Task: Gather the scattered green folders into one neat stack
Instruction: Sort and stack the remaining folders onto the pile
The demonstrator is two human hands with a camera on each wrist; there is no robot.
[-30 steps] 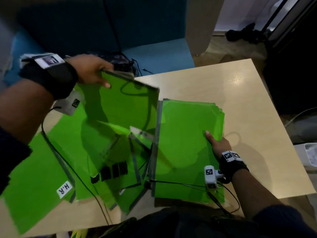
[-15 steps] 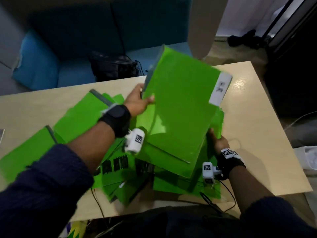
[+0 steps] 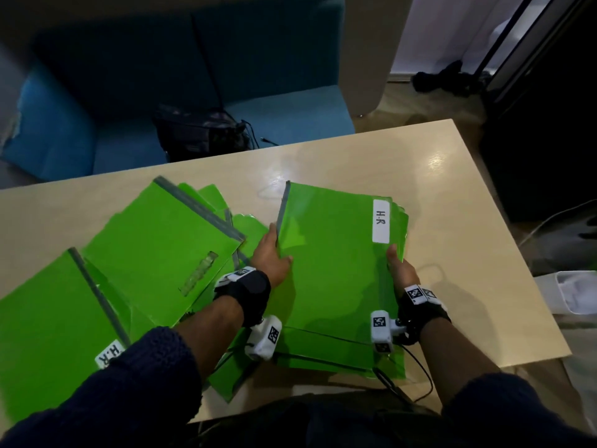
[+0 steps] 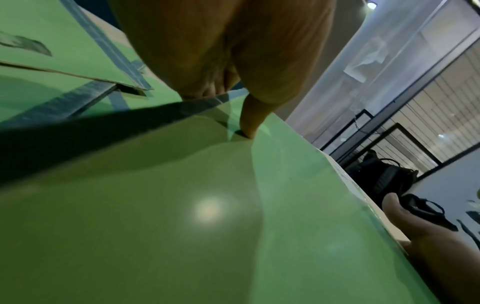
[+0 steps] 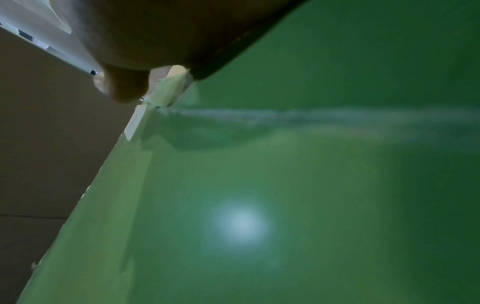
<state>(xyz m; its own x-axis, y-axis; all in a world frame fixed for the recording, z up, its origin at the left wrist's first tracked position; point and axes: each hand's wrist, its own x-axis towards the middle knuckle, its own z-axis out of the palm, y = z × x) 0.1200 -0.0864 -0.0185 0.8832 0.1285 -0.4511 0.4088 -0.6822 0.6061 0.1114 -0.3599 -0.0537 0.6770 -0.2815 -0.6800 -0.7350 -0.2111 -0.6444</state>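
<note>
A stack of green folders (image 3: 339,357) lies on the table's right half. Its top folder (image 3: 329,260) has a grey spine on the left and a white H-R label (image 3: 381,221). My left hand (image 3: 274,250) grips the top folder's spine edge, with the thumb (image 4: 249,123) pressed on the cover and the fingers tucked under. My right hand (image 3: 395,263) pinches the stack's right edge just below the label, thumb on top. In the right wrist view the folder cover (image 5: 285,195) fills the frame. Scattered green folders (image 3: 161,244) lie overlapped to the left.
A light wooden table (image 3: 452,189) holds everything. Another folder (image 3: 48,324) with an H.R label reaches the front left edge. A blue sofa (image 3: 290,108) with a black bag (image 3: 200,130) sits behind the table. A white bin (image 3: 575,292) stands at the right.
My left hand lifted a folder from the left pile, swung it over to the right and laid it flat on the stack. The right hand stayed at the stack's right edge.
</note>
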